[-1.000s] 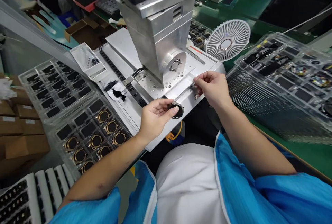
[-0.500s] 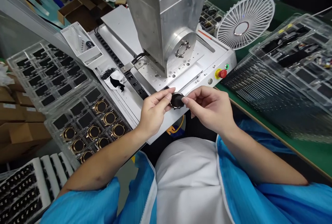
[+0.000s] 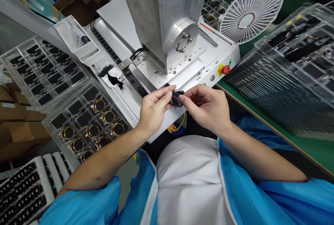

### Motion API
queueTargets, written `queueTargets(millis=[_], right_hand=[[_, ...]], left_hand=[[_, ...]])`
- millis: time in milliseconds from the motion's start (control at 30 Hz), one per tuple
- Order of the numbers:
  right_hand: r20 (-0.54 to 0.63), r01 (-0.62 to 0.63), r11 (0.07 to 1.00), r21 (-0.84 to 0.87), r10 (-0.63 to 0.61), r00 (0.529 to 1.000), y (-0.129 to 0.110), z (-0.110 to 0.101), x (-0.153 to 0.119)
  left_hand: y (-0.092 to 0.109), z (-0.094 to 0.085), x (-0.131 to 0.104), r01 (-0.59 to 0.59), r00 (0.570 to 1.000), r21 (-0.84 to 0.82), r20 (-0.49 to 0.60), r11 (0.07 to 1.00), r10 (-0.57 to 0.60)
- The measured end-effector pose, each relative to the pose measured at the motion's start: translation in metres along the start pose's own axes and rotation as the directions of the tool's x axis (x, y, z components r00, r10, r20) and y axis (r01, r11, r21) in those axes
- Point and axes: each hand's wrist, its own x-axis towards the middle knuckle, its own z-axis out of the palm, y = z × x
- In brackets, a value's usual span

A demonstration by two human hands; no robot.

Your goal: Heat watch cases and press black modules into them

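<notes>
A small round dark disc with a metal rim [image 3: 177, 98] is held just above the front edge of the white machine base [image 3: 167, 116]. My left hand [image 3: 153, 110] pinches its left side between thumb and fingers. At its right side, my right hand [image 3: 208, 106] has thumb and forefinger pressed together over the face, on a thin dark piece, perhaps a film, too small to make out. Behind the hands rises the metal column of the machine [image 3: 167, 23].
On the left, clear trays [image 3: 86, 117] hold gold-rimmed round parts. A white box [image 3: 78, 40] and a black scrap on white tissue [image 3: 114, 78] lie on the machine. A red button [image 3: 225, 69], a fan [image 3: 250, 13] and stacked trays [image 3: 281, 82] are to the right.
The view has shifted slightly. The disc now looks tilted, with a lighter reflection on its face, and my right fingertips have moved slightly in over it.
</notes>
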Motion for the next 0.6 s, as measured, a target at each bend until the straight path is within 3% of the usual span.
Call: queueTargets(millis=[333,400,467,500,533,600], right_hand=[[-0.015,0.126,0.978,-0.167,-0.13,0.991,0.004,0.002,0.0],[-0.01,0.092,0.98,-0.176,-0.096,0.995,0.005,0.0,0.002],[-0.015,-0.023,0.996,-0.081,0.021,1.0,0.006,-0.005,0.005],[0.003,-0.112,0.994,0.012,0.112,0.994,0.007,-0.007,0.006],[0.046,-0.215,0.968,0.128,0.211,0.976,0.008,-0.01,0.008],[0.201,-0.415,0.839,0.351,0.365,0.909,0.009,-0.014,0.009]], left_hand=[[-0.004,-0.002,0.001,-0.029,1.0,0.044,0.004,0.999,0.029],[-0.006,-0.004,0.001,-0.089,0.996,0.058,0.032,0.994,0.087],[-0.007,-0.005,-0.001,-0.243,0.97,0.109,0.05,0.964,0.239],[-0.007,-0.006,-0.002,-0.36,0.933,0.17,0.062,0.917,0.355],[-0.006,-0.007,-0.003,-0.496,0.868,0.253,0.1,0.831,0.487],[-0.006,-0.009,-0.006,-0.751,0.649,0.391,0.293,0.532,0.702]])
